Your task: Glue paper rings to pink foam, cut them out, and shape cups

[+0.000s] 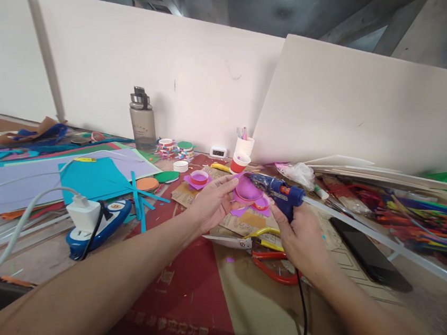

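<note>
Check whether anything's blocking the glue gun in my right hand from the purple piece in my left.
Nothing visible does: the glue gun's nozzle end sits right by the purple piece, though contact is unclear. The red-handled scissors lie nearer you, outside that gap.

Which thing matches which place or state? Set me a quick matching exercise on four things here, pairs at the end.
1. Glue gun
2. Phone
3. Bottle
4. Power strip

A. upright before a white panel
B. bearing a white plug
C. in the right hand
D. black, lying flat

Pairs: 1-C; 2-D; 3-A; 4-B
</note>
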The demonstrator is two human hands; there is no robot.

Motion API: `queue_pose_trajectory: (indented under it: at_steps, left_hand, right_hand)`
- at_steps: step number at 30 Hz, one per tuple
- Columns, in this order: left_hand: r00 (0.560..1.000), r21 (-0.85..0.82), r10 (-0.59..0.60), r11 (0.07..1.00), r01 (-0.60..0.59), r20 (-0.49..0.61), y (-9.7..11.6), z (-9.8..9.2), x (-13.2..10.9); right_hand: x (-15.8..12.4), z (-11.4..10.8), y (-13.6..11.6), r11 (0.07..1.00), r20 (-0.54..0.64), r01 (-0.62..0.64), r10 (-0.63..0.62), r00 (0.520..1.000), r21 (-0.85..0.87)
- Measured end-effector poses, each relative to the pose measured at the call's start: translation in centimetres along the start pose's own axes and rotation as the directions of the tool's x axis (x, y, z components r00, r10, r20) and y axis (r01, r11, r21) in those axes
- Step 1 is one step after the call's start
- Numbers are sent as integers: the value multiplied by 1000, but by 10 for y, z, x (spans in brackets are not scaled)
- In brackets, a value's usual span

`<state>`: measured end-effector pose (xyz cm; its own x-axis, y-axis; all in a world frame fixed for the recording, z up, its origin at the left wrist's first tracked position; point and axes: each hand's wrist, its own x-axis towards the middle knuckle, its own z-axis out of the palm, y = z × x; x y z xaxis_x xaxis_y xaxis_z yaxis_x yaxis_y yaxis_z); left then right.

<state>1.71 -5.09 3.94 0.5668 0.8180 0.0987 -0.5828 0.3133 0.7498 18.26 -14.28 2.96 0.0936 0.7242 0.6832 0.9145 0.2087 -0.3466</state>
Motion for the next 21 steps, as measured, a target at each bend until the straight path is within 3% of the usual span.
queue_pose_trajectory:
  at_steps: [8,15,21]
  left_hand:
    - [999,7,23,1000,-23,32,-1,-3,1]
    - [1000,88,11,996,-10,-16,1,-4,2]
    - [999,74,27,997,-29,33,1,-3,1]
  right_hand:
    - [-1,1,1,1000,-31,-2,1,1000,-15]
    - [-4,3,0,1000,9,-7,7,1000,5]
    - [-6,2,-2,998,76,7,-11,997,57]
